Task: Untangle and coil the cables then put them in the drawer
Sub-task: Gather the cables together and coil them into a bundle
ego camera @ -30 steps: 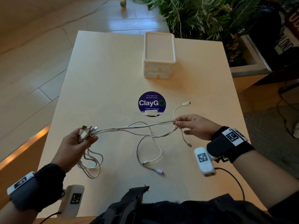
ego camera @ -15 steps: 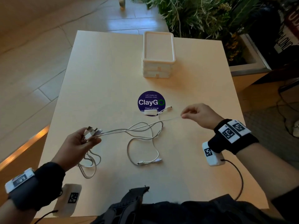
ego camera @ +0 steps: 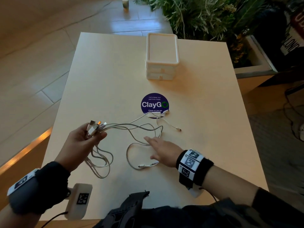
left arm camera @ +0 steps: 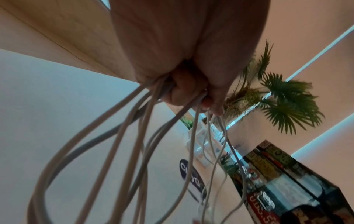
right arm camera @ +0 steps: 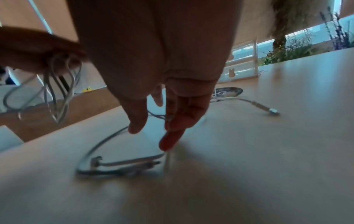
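Several white cables (ego camera: pixel 131 127) lie tangled across the middle of the light table (ego camera: pixel 102 79). My left hand (ego camera: pixel 85 139) is raised above the table and grips a bundle of their plug ends (ego camera: pixel 95 126); loops hang from it (left arm camera: pixel 118 151). My right hand (ego camera: pixel 162 150) is low over the cables, fingers straight, palm down, holding nothing. Its fingertips (right arm camera: pixel 168 144) reach down beside a cable loop with two plug ends (right arm camera: pixel 122 165). A small white drawer unit (ego camera: pixel 162 56), its drawers closed, stands at the far side of the table.
A round purple ClayGo sticker (ego camera: pixel 154 104) marks the table centre, with a small white adapter (ego camera: pixel 153 114) on its near edge. One plug end (ego camera: pixel 178 129) lies right of the tangle. Potted plants (ego camera: pixel 205 17) stand behind the table at right.
My right hand has let go of the cable it was pulling to the right and has come down, open, over the loop near me. The released cable end now lies by the sticker.
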`<state>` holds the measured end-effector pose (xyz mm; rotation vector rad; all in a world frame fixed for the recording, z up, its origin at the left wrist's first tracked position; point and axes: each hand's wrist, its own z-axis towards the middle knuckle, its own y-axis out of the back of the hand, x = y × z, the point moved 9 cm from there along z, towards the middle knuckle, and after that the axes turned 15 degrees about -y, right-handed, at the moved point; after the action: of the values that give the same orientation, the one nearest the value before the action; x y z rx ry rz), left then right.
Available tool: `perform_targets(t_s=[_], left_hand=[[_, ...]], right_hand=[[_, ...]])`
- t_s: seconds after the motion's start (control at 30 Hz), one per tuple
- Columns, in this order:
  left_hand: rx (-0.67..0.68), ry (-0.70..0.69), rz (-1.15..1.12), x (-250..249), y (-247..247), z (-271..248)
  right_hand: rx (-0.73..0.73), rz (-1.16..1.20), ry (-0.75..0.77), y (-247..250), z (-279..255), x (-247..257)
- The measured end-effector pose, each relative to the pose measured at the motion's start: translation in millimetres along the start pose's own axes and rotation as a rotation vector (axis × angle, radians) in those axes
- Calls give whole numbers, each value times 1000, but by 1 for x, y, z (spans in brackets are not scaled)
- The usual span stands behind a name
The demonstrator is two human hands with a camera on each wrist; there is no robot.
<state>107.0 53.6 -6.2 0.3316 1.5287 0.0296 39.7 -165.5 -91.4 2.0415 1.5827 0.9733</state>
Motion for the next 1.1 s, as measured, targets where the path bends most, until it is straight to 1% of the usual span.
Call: perform_targets(t_s=[0.03, 0.07, 0.13, 0.17, 0.2, 0.27, 0.33, 0.47, 0.6, 0.63, 0.67, 0.7, 0.77, 0.8, 0.83, 0.9, 1.0, 1.07, 1.1], left_hand=[[-26, 2, -30, -2, 5, 2], [-57, 5, -58, -3, 11, 5], [-116, 12, -72, -1, 25, 9], [-132, 11, -67, -1, 30, 10], [-133, 6, -62, -1, 32, 10], [-106, -5, -60, -1, 29, 9], [-67, -5, -61, -2, 18, 6], [-36, -12, -95, -5, -9, 5], [-36, -6, -100, 0, -24, 6], [-37, 4, -102, 3, -26, 5], [-44, 19, -104, 7, -26, 4], [-58, 37, -103, 12, -25, 3], [-79, 64, -92, 23, -19, -1], [-79, 74, -80, 27, -17, -4], [-72, 82, -66, 31, -15, -6], [-50, 96, -44, 36, -13, -11], [-62, 120, -21, 42, -5, -17], [-89, 133, -7, 46, 8, -21], [-91, 136, 9, 48, 14, -22]], right_hand=[[-12, -33, 4, 0, 3, -3], [-50, -48, 40, 6, 4, -5], [-179, -56, 167, 29, -2, -8], [-252, -101, 218, 41, -5, -15], [-327, -169, 237, 54, -7, -24], [-455, -342, 214, 81, -12, -41], [-536, -443, 162, 107, -19, -57], [-582, -510, 72, 133, -25, -78], [-621, -474, 17, 145, -28, -91], [-642, -421, 22, 149, -29, -93], [-621, -303, 21, 153, -30, -95], [-544, -127, 0, 156, -31, -101], [-292, 334, -60, 153, -28, -115], [-215, 486, -77, 151, -28, -117], [-170, 599, -103, 148, -28, -120], [-156, 828, -185, 144, -24, -131], [-188, 1269, -396, 130, -17, -157], [-160, 1507, -505, 119, -17, -171], [-125, 1621, -536, 114, -19, -176]])
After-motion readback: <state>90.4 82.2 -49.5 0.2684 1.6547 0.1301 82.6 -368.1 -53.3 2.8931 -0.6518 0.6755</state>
